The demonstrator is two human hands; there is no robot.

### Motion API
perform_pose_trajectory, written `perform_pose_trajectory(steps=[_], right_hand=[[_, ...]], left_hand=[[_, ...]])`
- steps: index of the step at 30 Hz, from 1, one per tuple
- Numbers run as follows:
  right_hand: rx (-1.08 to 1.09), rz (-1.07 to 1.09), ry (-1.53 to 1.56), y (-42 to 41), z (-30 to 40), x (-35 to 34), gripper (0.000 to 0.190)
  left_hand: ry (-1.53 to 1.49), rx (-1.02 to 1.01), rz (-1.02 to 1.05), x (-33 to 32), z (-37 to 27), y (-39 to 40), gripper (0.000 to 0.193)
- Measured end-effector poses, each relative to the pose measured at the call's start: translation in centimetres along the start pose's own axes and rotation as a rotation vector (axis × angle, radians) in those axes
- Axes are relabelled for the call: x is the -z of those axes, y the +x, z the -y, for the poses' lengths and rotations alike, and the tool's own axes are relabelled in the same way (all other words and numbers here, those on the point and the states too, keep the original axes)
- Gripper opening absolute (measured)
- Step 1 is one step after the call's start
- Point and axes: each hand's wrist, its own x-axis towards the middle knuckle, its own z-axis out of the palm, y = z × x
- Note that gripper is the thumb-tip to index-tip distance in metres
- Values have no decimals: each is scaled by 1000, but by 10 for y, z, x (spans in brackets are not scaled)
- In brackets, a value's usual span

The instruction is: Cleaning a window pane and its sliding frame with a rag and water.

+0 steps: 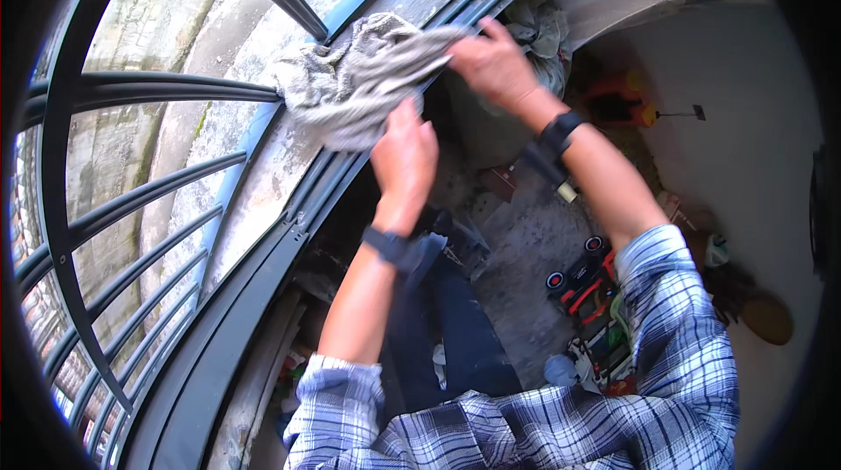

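A bunched grey-white cloth (348,79) hangs between my two hands, partly over the sill (253,191) and the dark metal window track (322,187). My left hand (407,151) pinches its near lower edge, thumb and fingers together. At the far end, my right hand (493,66) grips a drawn-out corner of the same cloth and is slightly blurred. Each wrist wears a dark strap. Whether the cloth rests on the sill or hangs just above it, I cannot tell.
Dark metal window bars (177,85) stand outside the sill on the left. Below lies a cluttered concrete floor (525,260) with a red-and-black wheeled toy (581,286). A plastic bag (539,30) sits beyond my right hand. A pale wall (736,161) rises on the right.
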Motion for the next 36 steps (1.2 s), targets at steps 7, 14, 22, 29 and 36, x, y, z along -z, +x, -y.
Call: perform_pose_trajectory(steps=[7,14,22,29,36], right_hand=[[-701,-227,259,83,-103,71,27],[-465,-237,1455,63,-95,139,22],[-368,-114,1376,73,-59,160,25],[-193,-208,1756,31,-50,227,22],[134,-314,2001,-56,-30,342,29]], left_hand=[[-158,-132,-85,-12,6,97,18],[-338,140,-41,121,17,59,28],[-808,156,-101,110,71,19,34],[143,-151,-82,144,51,-35,19],[-711,-260,-414,201,-10,-107,14]])
